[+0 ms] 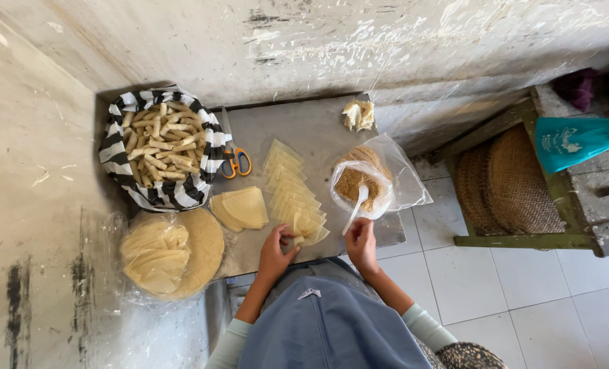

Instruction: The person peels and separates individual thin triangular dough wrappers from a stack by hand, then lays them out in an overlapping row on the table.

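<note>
A striped bag (116,147) full of rolled pastry sticks (162,143) sits by the wall, orange-handled scissors (236,162) just beside it. Woven trays (509,181) rest on a green wooden bench (523,239), near a teal plastic bag (571,141).

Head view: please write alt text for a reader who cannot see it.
Seen from above, a person's left hand presses a triangular pastry wrapper on a grey table while the right hand holds a white spoon in a clear bag of brown filling. A striped bag of rolled pastries and orange-handled scissors lie nearby.
</note>
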